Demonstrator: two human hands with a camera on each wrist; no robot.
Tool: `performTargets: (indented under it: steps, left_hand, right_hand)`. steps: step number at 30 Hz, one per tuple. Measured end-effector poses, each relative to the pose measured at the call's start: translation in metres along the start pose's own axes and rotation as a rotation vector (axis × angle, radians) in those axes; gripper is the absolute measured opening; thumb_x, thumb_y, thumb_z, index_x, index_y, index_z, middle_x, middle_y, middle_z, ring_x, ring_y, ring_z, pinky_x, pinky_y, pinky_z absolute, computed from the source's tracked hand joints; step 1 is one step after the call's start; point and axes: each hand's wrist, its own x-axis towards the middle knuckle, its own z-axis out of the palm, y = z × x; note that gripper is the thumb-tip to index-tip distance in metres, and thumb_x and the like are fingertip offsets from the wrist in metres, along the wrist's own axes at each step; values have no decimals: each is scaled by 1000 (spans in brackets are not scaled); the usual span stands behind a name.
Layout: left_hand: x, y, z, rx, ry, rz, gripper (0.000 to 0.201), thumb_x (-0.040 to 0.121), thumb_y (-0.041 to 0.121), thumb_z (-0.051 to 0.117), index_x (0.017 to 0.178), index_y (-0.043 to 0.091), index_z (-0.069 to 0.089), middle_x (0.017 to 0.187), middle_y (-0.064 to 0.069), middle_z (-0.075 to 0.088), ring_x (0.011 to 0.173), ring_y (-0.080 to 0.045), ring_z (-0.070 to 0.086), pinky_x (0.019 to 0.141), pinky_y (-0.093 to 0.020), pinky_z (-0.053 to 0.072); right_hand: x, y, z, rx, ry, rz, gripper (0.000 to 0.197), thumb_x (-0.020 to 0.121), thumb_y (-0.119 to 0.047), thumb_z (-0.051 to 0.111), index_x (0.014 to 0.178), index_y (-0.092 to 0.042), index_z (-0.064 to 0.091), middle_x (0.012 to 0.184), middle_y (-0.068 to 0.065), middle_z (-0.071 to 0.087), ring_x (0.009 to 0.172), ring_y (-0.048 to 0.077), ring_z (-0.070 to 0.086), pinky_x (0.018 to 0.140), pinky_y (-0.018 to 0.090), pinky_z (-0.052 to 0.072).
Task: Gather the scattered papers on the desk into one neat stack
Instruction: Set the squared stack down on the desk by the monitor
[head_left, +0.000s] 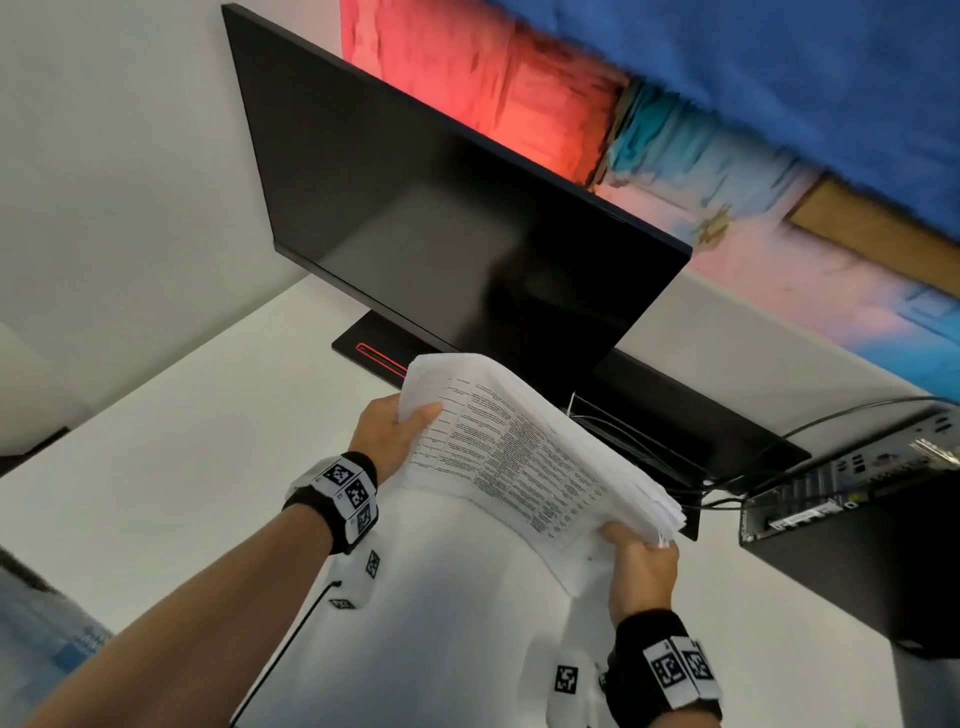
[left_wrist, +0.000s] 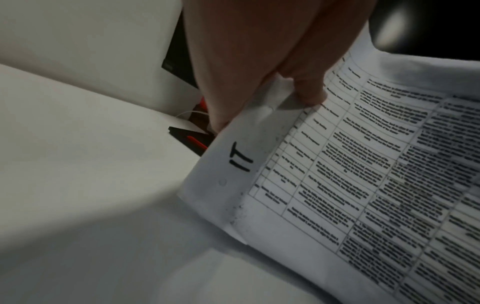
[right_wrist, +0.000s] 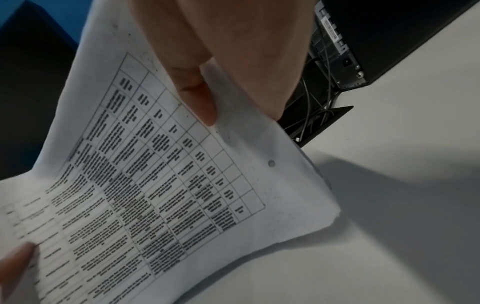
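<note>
A thick stack of white papers (head_left: 524, 457), its top sheet printed with a table, is held tilted above the white desk (head_left: 182, 467) in front of the monitor. My left hand (head_left: 395, 431) grips the stack's far left end, thumb on top. My right hand (head_left: 641, 564) grips the near right end, thumb on the top sheet. In the left wrist view the thumb (left_wrist: 306, 90) presses the papers (left_wrist: 350, 185) near a handwritten mark. In the right wrist view the thumb (right_wrist: 197, 94) pinches the papers (right_wrist: 155, 185); the stack's lower edge hangs near the desk.
A black monitor (head_left: 441, 208) on a stand (head_left: 369, 351) is right behind the stack. A black computer box (head_left: 857, 519) with cables (head_left: 675, 467) sits at the right. A thin black cable (head_left: 291, 639) runs across the near desk. Bare desk surface lies to the left.
</note>
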Motion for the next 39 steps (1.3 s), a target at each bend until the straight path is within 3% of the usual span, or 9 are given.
performTargets:
  steps: [5, 7, 9, 13, 19, 23, 27, 31, 39]
  left_hand:
    - [-9, 28, -27, 61, 62, 256, 25, 91, 29, 69, 96, 5, 78, 91, -10, 79, 85, -28, 74, 81, -41, 60]
    - [-10, 50, -47, 212, 34, 474, 31, 92, 32, 66, 92, 3, 77, 84, -11, 77, 78, -31, 72, 74, -42, 58]
    - [-11, 74, -68, 432, -8, 707, 37, 90, 37, 59, 85, 4, 75, 73, -5, 73, 66, -26, 66, 64, -37, 53]
    - [-14, 119, -102, 678, -67, 972, 20, 89, 21, 61, 79, 9, 73, 66, 10, 61, 58, -12, 54, 62, -24, 36]
    - [-11, 146, -158, 733, -68, 1041, 31, 92, 34, 58, 82, 9, 74, 77, -1, 73, 74, -23, 63, 71, -35, 49]
    - [-8, 130, -185, 572, 228, 961, 50, 86, 46, 68, 124, 14, 64, 133, -4, 62, 122, -24, 54, 103, -45, 43]
    - [-17, 79, -200, 293, 348, 395, 100, 76, 56, 75, 150, 7, 28, 153, -11, 39, 139, -25, 40, 114, -41, 34]
    - [-12, -14, -210, 148, -32, -122, 91, 75, 76, 62, 140, 14, 48, 139, -5, 60, 119, -24, 63, 102, -46, 50]
    - [-1, -72, -273, 247, 27, -157, 25, 90, 35, 69, 107, 16, 67, 97, 3, 69, 87, -19, 64, 77, -29, 48]
  right_hand:
    - [-8, -12, 8, -41, 86, -143, 60, 81, 9, 70, 136, -2, 50, 120, 15, 63, 111, 32, 62, 81, 17, 53]
    - [-17, -27, 12, -147, 112, -333, 81, 80, 3, 76, 149, -11, 35, 135, 9, 50, 125, 23, 51, 107, 33, 44]
    - [-29, -44, 23, -331, 56, -585, 94, 76, -7, 81, 153, -14, 28, 146, 4, 42, 135, 14, 41, 115, 31, 34]
    - [-54, -70, 64, -619, -260, -806, 94, 77, -24, 82, 155, -22, 30, 147, -9, 40, 135, 5, 35, 107, 21, 32]
    - [-74, -69, 122, -533, -481, -740, 28, 98, -35, 56, 123, -24, 58, 110, -12, 70, 104, 13, 66, 84, 39, 58]
    - [-95, -69, 163, -282, -444, -687, 8, 98, -19, 57, 103, -17, 64, 88, -1, 71, 81, 22, 68, 71, 45, 59]
    - [-103, -58, 194, -44, -438, -445, 22, 98, -10, 57, 118, -14, 64, 108, 10, 73, 98, 26, 72, 81, 39, 61]
    - [-106, -31, 222, 153, -508, -80, 33, 97, -5, 56, 129, -13, 61, 118, 8, 74, 105, 25, 72, 82, 41, 59]
    - [-99, 31, 240, -285, -688, 145, 11, 95, -20, 62, 96, -10, 60, 92, 9, 73, 84, 25, 70, 73, 29, 56]
